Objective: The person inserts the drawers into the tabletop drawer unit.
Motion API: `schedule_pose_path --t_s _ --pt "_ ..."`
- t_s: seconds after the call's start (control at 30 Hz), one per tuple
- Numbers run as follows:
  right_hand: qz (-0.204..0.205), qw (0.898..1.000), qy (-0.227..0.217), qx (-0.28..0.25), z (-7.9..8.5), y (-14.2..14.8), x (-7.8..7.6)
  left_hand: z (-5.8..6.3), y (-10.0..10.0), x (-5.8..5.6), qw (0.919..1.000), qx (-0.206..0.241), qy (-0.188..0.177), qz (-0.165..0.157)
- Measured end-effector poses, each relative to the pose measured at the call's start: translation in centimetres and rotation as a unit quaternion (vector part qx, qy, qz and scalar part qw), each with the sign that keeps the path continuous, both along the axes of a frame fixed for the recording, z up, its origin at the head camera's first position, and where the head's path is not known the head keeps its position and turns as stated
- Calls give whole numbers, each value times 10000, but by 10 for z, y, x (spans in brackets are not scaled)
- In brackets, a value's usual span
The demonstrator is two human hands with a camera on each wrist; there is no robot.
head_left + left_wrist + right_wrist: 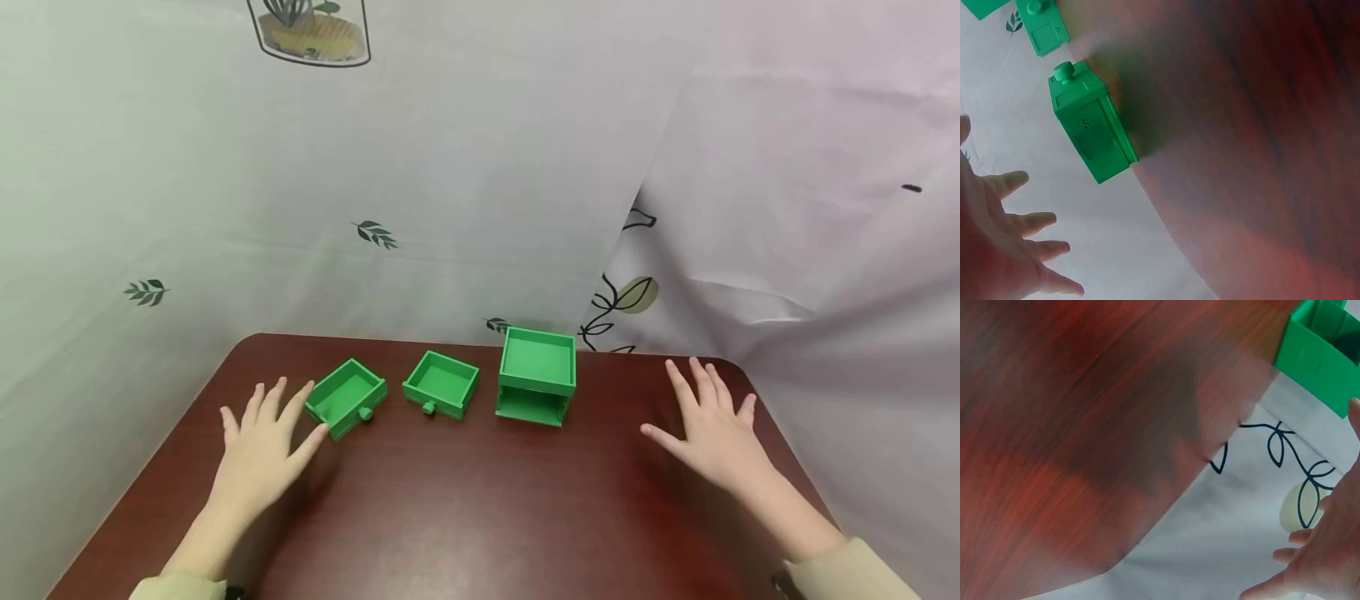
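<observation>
My left hand hovers over the left side of the table with its fingers spread, holding nothing. Nearest to it is a small green drawer with a round knob, partly overlapped by the fingertips in the head view. A second green drawer, knob toward me, sits to its right. Further right stands a green box-shaped cabinet, with a shallow tray-like top and an open front slot below. My right hand is spread above the right side of the table, apart from the cabinet, with nothing in it.
The dark red-brown table has rounded far corners. A pale cloth with leaf prints hangs behind it and along its sides, with folds at the right. The cabinet and both drawers stand near the far edge.
</observation>
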State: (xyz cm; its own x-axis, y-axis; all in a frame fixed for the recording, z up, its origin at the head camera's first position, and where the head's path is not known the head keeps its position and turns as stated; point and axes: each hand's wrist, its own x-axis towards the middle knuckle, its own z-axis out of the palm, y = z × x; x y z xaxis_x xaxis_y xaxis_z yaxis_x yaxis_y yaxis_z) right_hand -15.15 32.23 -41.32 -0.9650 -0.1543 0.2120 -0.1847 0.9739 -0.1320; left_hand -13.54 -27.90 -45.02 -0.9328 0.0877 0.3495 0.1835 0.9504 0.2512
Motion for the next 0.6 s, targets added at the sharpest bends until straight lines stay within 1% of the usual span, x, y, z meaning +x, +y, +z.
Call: schedule_pose_path --t_s 0.17,0.27,0.37,0.47,0.6 --pt "171 9996 78 -189 6 -5 -5 -1 -1 4 9980 626 52 -70" --pt "309 9991 128 -269 9 -10 -10 0 2 7 9934 1139 90 -109" --pt "476 9982 184 -309 13 -17 -16 3 7 10 9855 1682 191 -96" --pt "658 9970 196 -352 17 -24 -21 5 14 15 9766 2137 240 47" --pt "786 9957 170 -450 20 -33 -29 8 24 18 9636 2664 185 144"
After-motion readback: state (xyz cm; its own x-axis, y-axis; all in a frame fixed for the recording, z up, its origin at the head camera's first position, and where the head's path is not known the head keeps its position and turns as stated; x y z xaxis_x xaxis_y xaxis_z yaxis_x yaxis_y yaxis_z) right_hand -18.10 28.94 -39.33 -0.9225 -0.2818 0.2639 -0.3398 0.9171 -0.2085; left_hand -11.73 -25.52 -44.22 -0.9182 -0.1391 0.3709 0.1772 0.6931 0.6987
